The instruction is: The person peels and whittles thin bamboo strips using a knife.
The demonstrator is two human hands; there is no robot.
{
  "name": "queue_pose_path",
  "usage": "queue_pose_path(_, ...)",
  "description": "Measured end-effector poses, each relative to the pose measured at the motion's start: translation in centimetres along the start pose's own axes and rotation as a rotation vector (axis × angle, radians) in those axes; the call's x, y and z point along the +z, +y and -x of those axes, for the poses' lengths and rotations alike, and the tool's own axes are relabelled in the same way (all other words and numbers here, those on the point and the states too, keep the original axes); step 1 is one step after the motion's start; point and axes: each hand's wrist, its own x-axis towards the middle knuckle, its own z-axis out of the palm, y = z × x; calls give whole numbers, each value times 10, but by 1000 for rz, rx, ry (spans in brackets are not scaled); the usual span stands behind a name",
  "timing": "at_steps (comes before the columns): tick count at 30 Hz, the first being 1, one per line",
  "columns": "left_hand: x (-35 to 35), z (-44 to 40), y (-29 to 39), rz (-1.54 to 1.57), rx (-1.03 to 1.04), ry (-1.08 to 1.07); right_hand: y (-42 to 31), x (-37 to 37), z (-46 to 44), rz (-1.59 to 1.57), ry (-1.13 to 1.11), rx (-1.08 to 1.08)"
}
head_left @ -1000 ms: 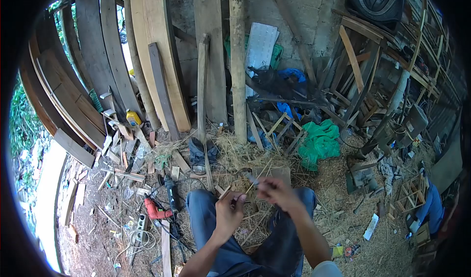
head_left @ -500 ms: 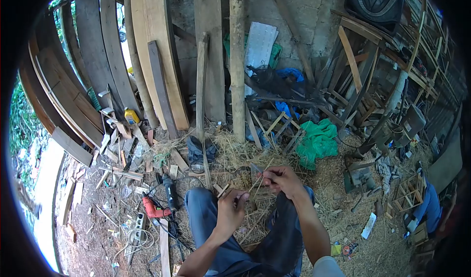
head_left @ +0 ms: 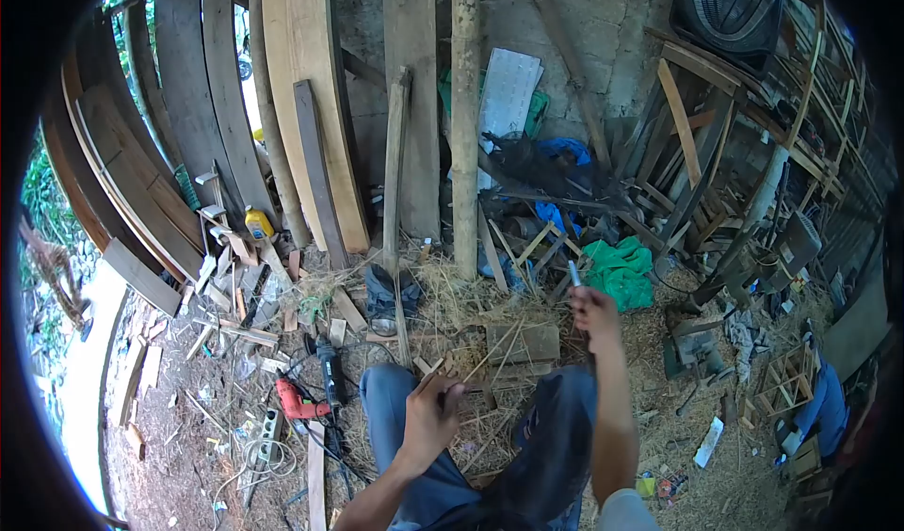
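Note:
My left hand (head_left: pixel 435 416) is closed around thin, pale strips of split wood or bamboo (head_left: pixel 495 350), which stick out to the upper right over my knees. My right hand (head_left: pixel 599 318) is wrapped round the handle of a knife (head_left: pixel 573 272), whose blade points upward. The knife is apart from the strips, out past my right knee. Much of the handle is hidden by my fingers. Beyond the strips, a flat block (head_left: pixel 524 343) lies on the ground between my knees.
A red power drill (head_left: pixel 299 402) and a dark power tool (head_left: pixel 331 373) lie left of my legs, beside a power strip (head_left: pixel 270 426). Planks (head_left: pixel 301 107) and a post (head_left: pixel 465 136) stand ahead. A green plastic bag (head_left: pixel 617 277) and wood scraps lie around; a brown blurred shape (head_left: pixel 58 265) shows outside.
My right hand with the knife has swung away from the strips, up and to the right. My left hand stays nearly in place, still holding them.

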Motion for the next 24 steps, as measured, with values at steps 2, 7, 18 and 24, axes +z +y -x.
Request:
queue_pose_path(2, -7, -4, 5, 71, -126, 38, -9, 4, 4, -59, -46, -15)
queue_pose_path(7, 15, -19, -5, 77, -143, 7, 2, 87, 76, -44, -353, 146)
queue_pose_path(18, 8, -11, 13, 126, -96, -55, 1, 85, 71, -27, -536, 204)
queue_pose_path(24, 5, -4, 21, 73, -69, -41, -5, 61, 47, 29, -377, 96)
